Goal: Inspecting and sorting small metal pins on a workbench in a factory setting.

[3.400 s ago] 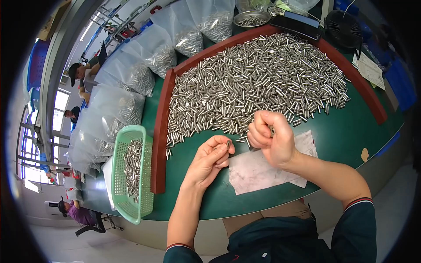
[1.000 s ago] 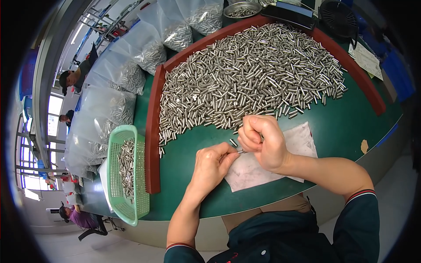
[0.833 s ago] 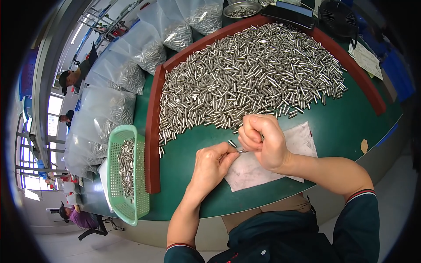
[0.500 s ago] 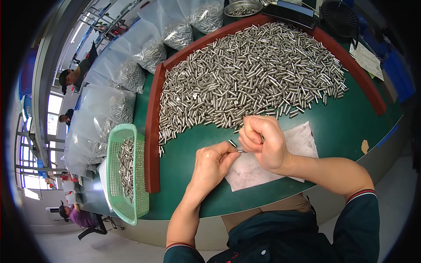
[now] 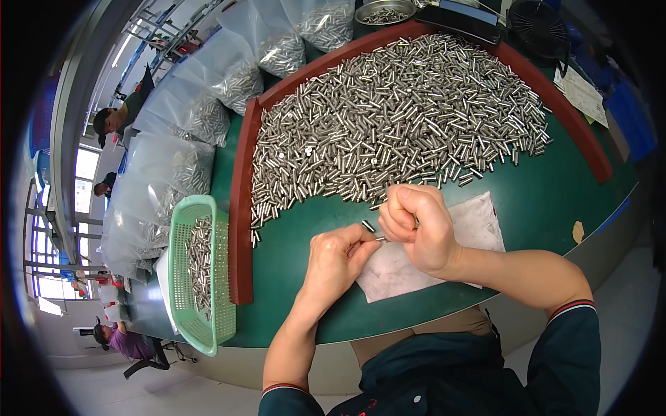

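My left hand (image 5: 334, 260) is closed, thumb and forefinger pinching a small shiny metal pin (image 5: 380, 239). The pin's far end reaches the curled fingers of my right hand (image 5: 424, 225), which is closed like a fist; whatever lies inside it is hidden. Another short metal pin (image 5: 368, 226) shows just beyond my left fingertips. Under both hands is a smudged white cloth or paper sheet (image 5: 395, 274) on the green table (image 5: 298, 229). A big heap of loose metal pins (image 5: 395, 118) spreads just beyond my hands.
Dark red rails (image 5: 241, 229) border the heap. A light green basket (image 5: 182, 277) partly filled with pins stands at the left. Several clear bags of pins (image 5: 239, 76) line the far left. A metal bowl (image 5: 383, 14), a phone (image 5: 461, 24) and a black fan (image 5: 538, 28) sit at the back.
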The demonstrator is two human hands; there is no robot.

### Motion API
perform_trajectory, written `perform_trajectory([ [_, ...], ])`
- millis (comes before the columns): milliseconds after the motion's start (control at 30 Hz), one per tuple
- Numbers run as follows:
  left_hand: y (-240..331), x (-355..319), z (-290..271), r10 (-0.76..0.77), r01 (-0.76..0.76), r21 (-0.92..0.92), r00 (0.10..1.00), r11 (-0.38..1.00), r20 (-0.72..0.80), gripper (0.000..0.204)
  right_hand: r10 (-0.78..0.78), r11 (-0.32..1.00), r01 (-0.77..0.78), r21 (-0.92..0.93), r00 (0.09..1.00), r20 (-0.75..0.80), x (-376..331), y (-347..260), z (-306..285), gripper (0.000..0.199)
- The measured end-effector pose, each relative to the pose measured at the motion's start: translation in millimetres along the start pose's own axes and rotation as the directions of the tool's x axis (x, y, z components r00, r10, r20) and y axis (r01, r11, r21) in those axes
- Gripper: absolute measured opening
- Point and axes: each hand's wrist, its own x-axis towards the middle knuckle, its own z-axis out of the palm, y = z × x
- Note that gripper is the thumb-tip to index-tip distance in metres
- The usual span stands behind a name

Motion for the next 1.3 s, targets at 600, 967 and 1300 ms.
perform_trajectory([
  [600, 4, 4, -2, 0.04, -0.04, 0.014, 0.999, 0.999, -0.004, 0.009, -0.08, 0.968, 0.096, -0.233, 0.994, 0.078, -1, 6, 4, 0.031],
  [967, -30, 1, -15, -0.119, 0.352, -0.933, 0.926, -0.072, 0.359, 0.007, 0.021, 0.995, -0.019, -0.097, 1.0, 0.022, -3, 2, 7, 0.033],
  [1300, -26, 4, -20, -0.265, 0.259, -0.821, 0.955, 0.509, 0.137, 0.019, 0.022, 0.997, -0.02, -0.075, 0.999, 0.036, 3, 3, 4, 0.032],
])
